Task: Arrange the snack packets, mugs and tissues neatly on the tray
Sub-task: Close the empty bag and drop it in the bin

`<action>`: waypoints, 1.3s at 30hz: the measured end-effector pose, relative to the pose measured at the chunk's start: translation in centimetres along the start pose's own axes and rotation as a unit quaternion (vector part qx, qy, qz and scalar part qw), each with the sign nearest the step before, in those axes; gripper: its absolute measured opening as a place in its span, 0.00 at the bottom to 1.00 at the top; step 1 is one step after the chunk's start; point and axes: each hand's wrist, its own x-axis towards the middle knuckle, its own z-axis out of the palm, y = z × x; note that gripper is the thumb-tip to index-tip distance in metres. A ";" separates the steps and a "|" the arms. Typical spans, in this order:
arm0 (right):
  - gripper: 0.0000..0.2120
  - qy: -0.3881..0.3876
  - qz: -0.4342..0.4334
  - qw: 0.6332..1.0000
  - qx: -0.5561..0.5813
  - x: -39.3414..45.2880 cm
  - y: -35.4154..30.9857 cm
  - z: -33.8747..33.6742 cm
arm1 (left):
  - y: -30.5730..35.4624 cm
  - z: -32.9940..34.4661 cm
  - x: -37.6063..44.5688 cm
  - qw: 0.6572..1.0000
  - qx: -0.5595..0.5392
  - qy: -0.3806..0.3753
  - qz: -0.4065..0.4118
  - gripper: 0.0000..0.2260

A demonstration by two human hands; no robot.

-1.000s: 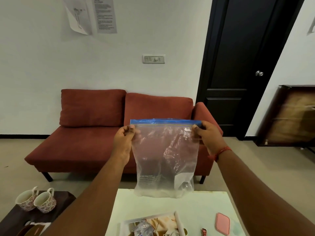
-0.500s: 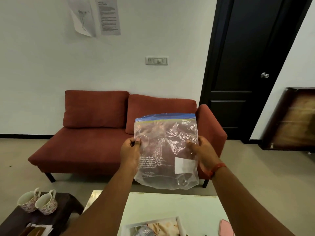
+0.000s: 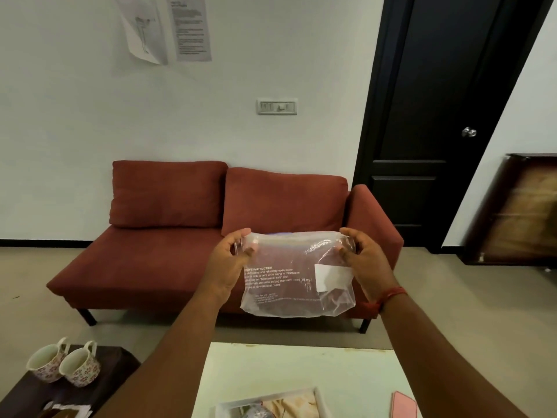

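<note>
I hold an empty clear zip bag (image 3: 286, 285) in the air in front of the sofa. My left hand (image 3: 232, 263) pinches its upper left corner and my right hand (image 3: 364, 263) pinches its upper right corner. The top of the bag is folded over away from me, so its blue zip strip barely shows. Two floral mugs (image 3: 64, 365) stand side by side on a dark side table (image 3: 27, 396) at the lower left. A white-rimmed tray (image 3: 324, 401) peeks in at the bottom edge on the pale table (image 3: 286, 369), with something crinkly inside it.
A red sofa (image 3: 150, 260) stands against the white wall behind the bag. A black door (image 3: 437, 116) is at the right, with a wooden panel (image 3: 518, 209) leaning beside it. A pink flat object (image 3: 404, 404) lies on the pale table at the lower right.
The bag first hung full length from its blue zip edge. Both hands slid down its sides, and its top has since folded over, leaving it shorter and lower.
</note>
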 end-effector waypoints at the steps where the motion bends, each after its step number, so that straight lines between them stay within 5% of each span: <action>1: 0.17 -0.012 0.004 1.000 -0.022 0.0 0.0 -0.1 | 0.2 -0.1 0.1 0.999 0.035 -0.012 0.003 0.16; 5: 0.08 0.039 -0.029 0.985 -0.163 0.4 0.2 0.1 | 1.0 0.0 0.6 0.979 0.193 0.043 0.052 0.09; 9: 0.04 0.094 -0.102 0.930 -0.340 0.3 0.2 0.7 | 1.5 0.8 1.0 0.952 0.273 0.087 0.111 0.02; 13: 0.21 -0.051 -0.172 0.848 -0.499 -0.4 -0.9 2.2 | 1.6 2.6 1.1 0.929 0.329 0.050 0.161 0.04; 16: 0.16 -0.093 -0.178 0.812 -0.548 -0.6 -1.6 3.9 | 2.3 4.4 0.8 0.923 0.324 -0.019 0.207 0.04; 19: 0.08 -0.029 -0.190 0.841 -0.505 -0.5 -1.8 4.6 | 2.8 5.5 0.6 0.931 0.276 -0.015 0.237 0.13; 21: 0.08 0.012 -0.129 0.910 -0.394 -0.5 -1.9 4.4 | 2.6 5.4 0.4 0.954 0.214 0.038 0.208 0.27; 23: 0.06 0.038 -0.038 0.974 -0.219 -0.4 -2.3 4.1 | 2.2 5.2 0.1 0.983 0.150 0.045 0.096 0.40; 25: 0.06 0.032 0.027 0.996 -0.080 -0.5 -2.7 4.1 | 1.8 5.0 -0.3 0.996 0.086 -0.008 -0.026 0.45; 28: 0.05 -0.023 0.065 0.996 0.058 -0.8 -3.1 4.5 | 1.4 4.7 0.0 0.986 -0.050 -0.106 -0.122 0.35; 32: 0.05 -0.039 0.056 0.995 0.079 -1.0 -2.6 4.8 | 1.4 4.4 1.0 0.978 -0.133 -0.064 -0.146 0.17; 39: 0.07 -0.001 0.031 1.000 0.006 -0.7 -2.4 4.3 | 1.9 3.9 1.2 0.991 -0.055 -0.046 -0.111 0.09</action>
